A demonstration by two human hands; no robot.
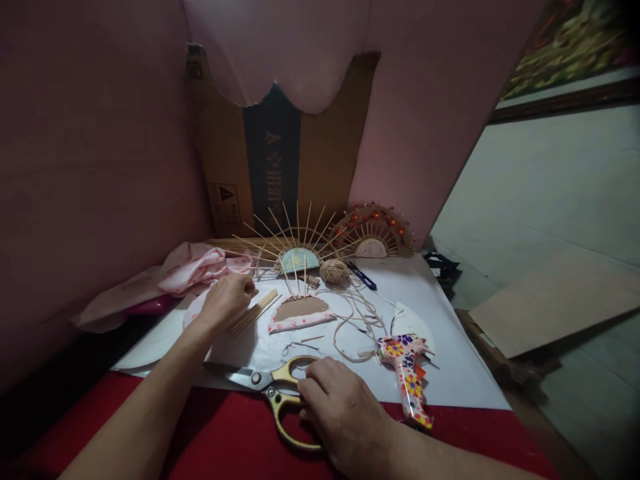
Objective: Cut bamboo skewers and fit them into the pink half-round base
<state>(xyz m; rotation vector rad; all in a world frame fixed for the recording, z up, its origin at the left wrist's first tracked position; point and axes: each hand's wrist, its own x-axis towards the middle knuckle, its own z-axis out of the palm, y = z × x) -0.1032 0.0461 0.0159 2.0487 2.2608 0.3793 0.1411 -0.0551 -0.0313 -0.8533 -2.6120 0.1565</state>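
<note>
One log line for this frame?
left hand: grips stick bundle | right hand: on scissors handles | nearby: glue gun, twine ball

Your hands in view: two, left hand and right hand. Scissors: one pair, gold handles. Glue gun: one, flowered. Twine ball: one. Half-round fan pieces: three. Two stand at back, bare-stick fan and beaded fan; one flat half-disc lies on sheet. Stick bundle: one at your left hand, its sticks too close-packed to count. Blue pen: one. Pink cloth: one heap. White sheet: one. Cardboard box: one.
</note>
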